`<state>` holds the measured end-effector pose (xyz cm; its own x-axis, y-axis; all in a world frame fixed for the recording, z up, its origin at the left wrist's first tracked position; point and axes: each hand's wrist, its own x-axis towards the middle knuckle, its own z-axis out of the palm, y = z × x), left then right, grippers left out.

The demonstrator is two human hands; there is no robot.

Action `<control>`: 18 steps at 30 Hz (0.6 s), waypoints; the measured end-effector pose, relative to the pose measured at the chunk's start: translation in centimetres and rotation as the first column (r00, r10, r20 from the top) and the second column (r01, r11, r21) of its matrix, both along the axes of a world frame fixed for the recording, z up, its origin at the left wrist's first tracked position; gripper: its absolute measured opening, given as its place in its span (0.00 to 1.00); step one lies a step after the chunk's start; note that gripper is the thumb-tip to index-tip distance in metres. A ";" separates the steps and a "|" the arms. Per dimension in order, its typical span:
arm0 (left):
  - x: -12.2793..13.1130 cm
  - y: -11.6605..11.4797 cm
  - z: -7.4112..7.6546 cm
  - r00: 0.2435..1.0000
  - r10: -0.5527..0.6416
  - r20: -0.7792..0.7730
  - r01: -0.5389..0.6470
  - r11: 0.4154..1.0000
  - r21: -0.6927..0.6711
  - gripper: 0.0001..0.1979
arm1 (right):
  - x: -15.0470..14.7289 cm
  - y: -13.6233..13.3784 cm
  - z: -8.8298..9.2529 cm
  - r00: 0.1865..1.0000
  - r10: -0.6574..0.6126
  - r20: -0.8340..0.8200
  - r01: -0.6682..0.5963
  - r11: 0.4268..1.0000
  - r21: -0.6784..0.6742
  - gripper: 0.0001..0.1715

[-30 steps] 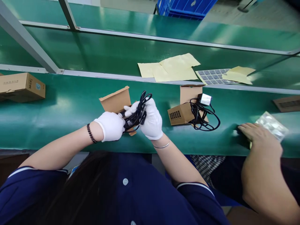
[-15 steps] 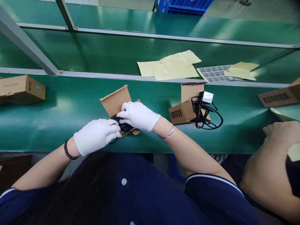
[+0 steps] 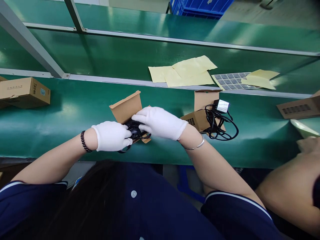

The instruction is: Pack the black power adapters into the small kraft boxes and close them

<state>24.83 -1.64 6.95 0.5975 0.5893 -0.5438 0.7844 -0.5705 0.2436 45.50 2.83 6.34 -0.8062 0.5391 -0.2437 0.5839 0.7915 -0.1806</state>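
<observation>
In the head view, an open cardboard box [image 3: 126,108] lies on the green bench with its flap raised. A coiled black cable [image 3: 135,130] with a dark plug-like part fills its opening, and one loop hangs out at the near side. My left hand [image 3: 112,136], in a white glove, grips the cable's left side with closed fingertips. My right hand [image 3: 161,123], also gloved, reaches over the box from the right, its bent fingers closed on the cable. The fingers and cable hide much of the box.
Right of my hands stands a second open box [image 3: 197,120] with a black-corded power adapter [image 3: 222,106]. Closed boxes [image 3: 20,91] sit at left, another box [image 3: 300,108] at far right. Yellow sheets [image 3: 185,71] and a label sheet [image 3: 232,80] lie behind. A co-worker's arm [image 3: 295,180] is at right.
My right hand has shifted right and opened its fingers slightly over the cable. My left hand has moved a little right and away from me. The co-worker's arm has moved right.
</observation>
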 end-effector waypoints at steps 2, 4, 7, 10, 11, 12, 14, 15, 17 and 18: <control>0.1 0.7 0.2 1.000 -0.022 -0.017 0.021 0.999 -0.049 0.20 | 0.1 -0.4 0.2 0.996 -0.063 0.070 0.054 0.990 0.129 0.18; 0.1 1.0 0.3 0.999 -0.040 -0.016 0.039 0.997 -0.066 0.20 | -0.7 -0.9 -0.1 0.982 -0.117 0.147 0.093 0.982 0.163 0.20; -0.4 1.0 0.6 0.998 -0.056 0.015 0.058 0.995 -0.081 0.18 | -2.5 -1.3 -1.2 0.958 -0.192 0.212 0.165 0.976 0.142 0.22; -0.7 0.9 1.3 0.986 -0.051 0.159 0.058 0.998 -0.040 0.17 | -3.2 -1.4 -2.1 0.958 -0.209 0.196 0.184 0.973 0.138 0.21; -0.7 0.9 1.5 0.977 -0.022 0.212 0.024 1.000 -0.007 0.18 | -3.2 -1.4 -2.3 0.963 -0.200 0.180 0.177 0.974 0.140 0.21; -0.6 0.8 1.6 0.968 0.026 0.251 -0.035 0.999 0.032 0.19 | -3.0 -1.5 -2.4 0.967 -0.192 0.167 0.169 0.975 0.142 0.22; 0.1 0.7 1.4 0.948 0.157 0.277 -0.200 0.971 0.134 0.21 | -2.6 -1.7 -2.2 0.971 -0.175 0.162 0.152 0.977 0.147 0.23; 0.5 0.6 1.1 0.936 0.221 0.275 -0.280 0.940 0.196 0.21 | -2.4 -1.8 -2.0 0.971 -0.168 0.171 0.144 0.979 0.146 0.23; 1.3 0.6 0.1 0.910 0.310 0.275 -0.389 0.868 0.310 0.20 | -2.3 -2.1 -1.4 0.970 -0.148 0.191 0.125 0.984 0.126 0.21; 1.7 0.6 -0.5 0.902 0.329 0.281 -0.415 0.840 0.349 0.20 | -2.2 -2.2 -1.1 0.971 -0.135 0.195 0.115 0.987 0.109 0.20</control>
